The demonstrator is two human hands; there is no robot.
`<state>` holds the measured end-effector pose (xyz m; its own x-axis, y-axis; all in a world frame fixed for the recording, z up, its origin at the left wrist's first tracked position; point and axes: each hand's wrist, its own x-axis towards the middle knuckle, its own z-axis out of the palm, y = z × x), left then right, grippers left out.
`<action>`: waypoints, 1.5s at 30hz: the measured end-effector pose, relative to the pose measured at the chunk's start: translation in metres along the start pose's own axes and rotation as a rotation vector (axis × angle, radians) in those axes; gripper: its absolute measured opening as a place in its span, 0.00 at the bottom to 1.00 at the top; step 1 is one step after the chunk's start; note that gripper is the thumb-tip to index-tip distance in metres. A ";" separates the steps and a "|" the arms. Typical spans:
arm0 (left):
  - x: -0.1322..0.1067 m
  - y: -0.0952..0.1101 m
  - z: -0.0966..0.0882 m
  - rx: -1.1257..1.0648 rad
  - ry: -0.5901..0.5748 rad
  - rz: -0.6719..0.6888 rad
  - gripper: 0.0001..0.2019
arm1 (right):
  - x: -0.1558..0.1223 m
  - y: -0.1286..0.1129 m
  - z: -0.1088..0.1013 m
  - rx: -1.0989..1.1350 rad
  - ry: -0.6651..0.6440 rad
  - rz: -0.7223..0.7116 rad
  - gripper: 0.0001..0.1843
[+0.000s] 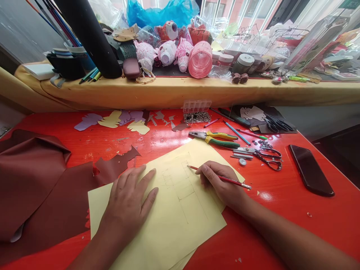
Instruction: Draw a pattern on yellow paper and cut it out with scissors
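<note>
Pale yellow paper (pixel 157 228) lies at an angle on the red table, with at least one more sheet showing under it. Thin pencil lines form rectangles and long slanting strokes on its middle. My left hand (pixel 131 198) rests flat on the left part of the sheet, fingers spread. In my right hand (pixel 219 180) is a red pencil (pixel 230 180), held in a writing grip. Its point meets the paper near a small drawn box at the top, and its eraser end sticks out to the right.
Brown leather-like material (pixel 36 187) covers the table's left. Beyond the paper lie pliers (pixel 216 138), scissors (pixel 261 153) and a small clear box (pixel 198 116) of metal bits. A phone (pixel 311 170) lies at right. The crowded sill (pixel 168 90) runs along the back.
</note>
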<state>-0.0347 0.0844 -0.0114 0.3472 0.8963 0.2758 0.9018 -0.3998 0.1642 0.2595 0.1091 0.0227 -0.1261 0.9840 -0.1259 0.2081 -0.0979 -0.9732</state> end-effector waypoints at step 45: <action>0.001 0.001 -0.003 -0.048 -0.029 -0.019 0.22 | -0.001 -0.001 -0.003 -0.083 0.050 -0.033 0.28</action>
<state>-0.0342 0.0847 -0.0081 0.3376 0.9088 0.2450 0.8952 -0.3905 0.2149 0.2620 0.1087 0.0244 -0.0860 0.9929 -0.0819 0.2848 -0.0543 -0.9570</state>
